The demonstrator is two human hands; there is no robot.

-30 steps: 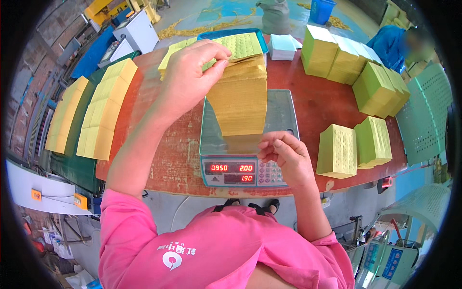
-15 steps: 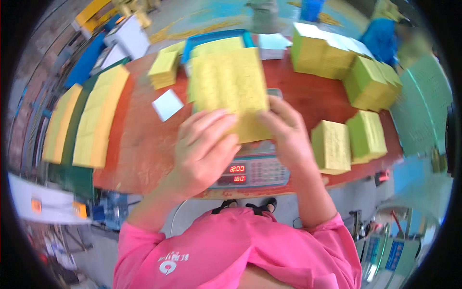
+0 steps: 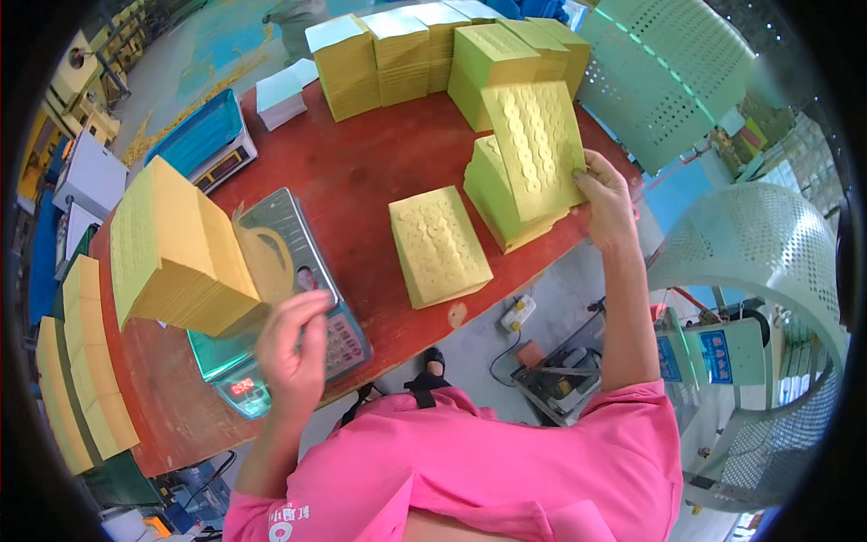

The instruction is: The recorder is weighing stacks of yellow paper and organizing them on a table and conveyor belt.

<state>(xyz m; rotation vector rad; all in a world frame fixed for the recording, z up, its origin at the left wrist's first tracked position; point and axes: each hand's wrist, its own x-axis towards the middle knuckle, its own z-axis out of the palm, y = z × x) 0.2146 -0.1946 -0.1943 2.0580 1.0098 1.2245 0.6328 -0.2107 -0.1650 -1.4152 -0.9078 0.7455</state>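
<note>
My right hand (image 3: pixel 603 194) pinches the lower right corner of a thin piece of yellow stamped paper (image 3: pixel 533 135), tilted up above a yellow paper stack (image 3: pixel 501 203) at the table's right edge. Rows of round coin-like marks run along the paper. My left hand (image 3: pixel 293 352) hovers empty at the near side of a scale (image 3: pixel 284 221), its fingers loosely bent and partly apart. On the scale leans a tall stack of yellow paper (image 3: pixel 194 253), with a loose curled sheet (image 3: pixel 271 257) at its right side. A shorter stamped stack (image 3: pixel 440 244) sits between the scale and my right hand.
Tall yellow stacks (image 3: pixel 397 68), some with white tops, line the back of the red table (image 3: pixel 361 172). A second scale with a blue tray (image 3: pixel 199 135) stands far left. More paper rows (image 3: pixel 90 361) lie at left; a perforated drum (image 3: pixel 750 244) stands right.
The view has swung right. Both hands held a yellow paper bundle over the scale; now they are apart, the right one holding paper at the right stack, the left one empty.
</note>
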